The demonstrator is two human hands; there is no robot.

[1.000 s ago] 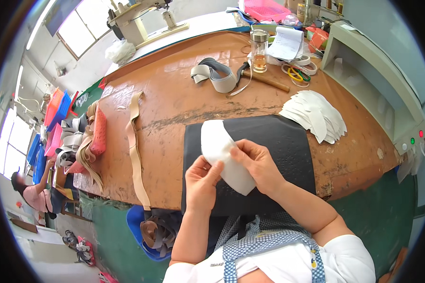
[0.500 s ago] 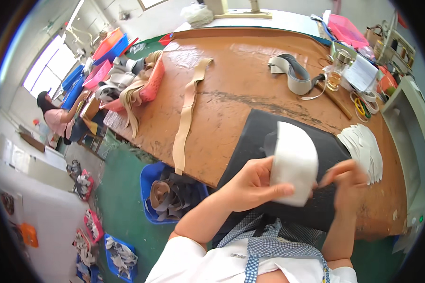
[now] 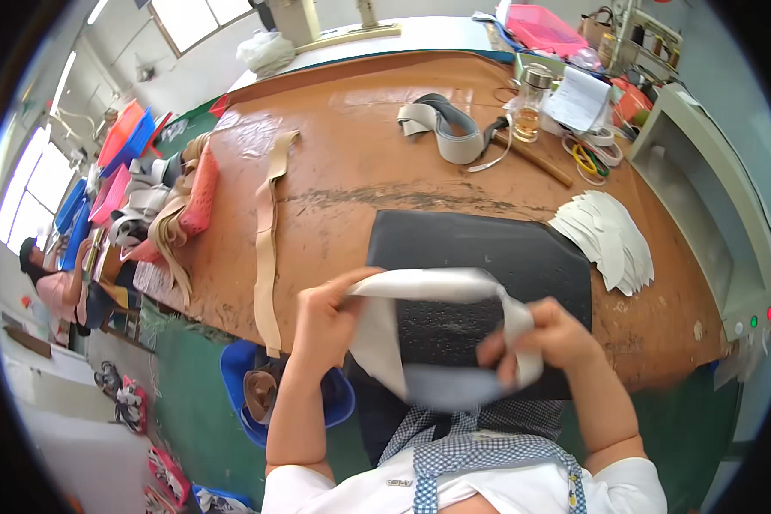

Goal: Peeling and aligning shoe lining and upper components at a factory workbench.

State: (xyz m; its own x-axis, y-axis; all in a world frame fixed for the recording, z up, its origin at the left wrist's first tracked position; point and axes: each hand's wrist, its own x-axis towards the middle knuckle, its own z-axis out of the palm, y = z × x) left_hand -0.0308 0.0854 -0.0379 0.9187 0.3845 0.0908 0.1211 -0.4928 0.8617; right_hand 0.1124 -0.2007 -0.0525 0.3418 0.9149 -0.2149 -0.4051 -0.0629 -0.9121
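Spanning left to right over the black rectangular mat (image 3: 480, 240), the white-and-grey, soft-looking looped band (image 3: 437, 283) touches both: your left hand (image 3: 327, 321) pinching one end, blurred right hand (image 3: 555, 338) gripping the other.

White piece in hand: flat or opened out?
Opened out: the left hand and right hand hold opposite sides of the white piece, and the black mat shows through its middle.

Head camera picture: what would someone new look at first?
Probably the big pale loop held in both hands, low in the middle, mostly over the black mat. Next, the fan of white pieces right of the mat, and the coral basket of strips at the brown table's left end.
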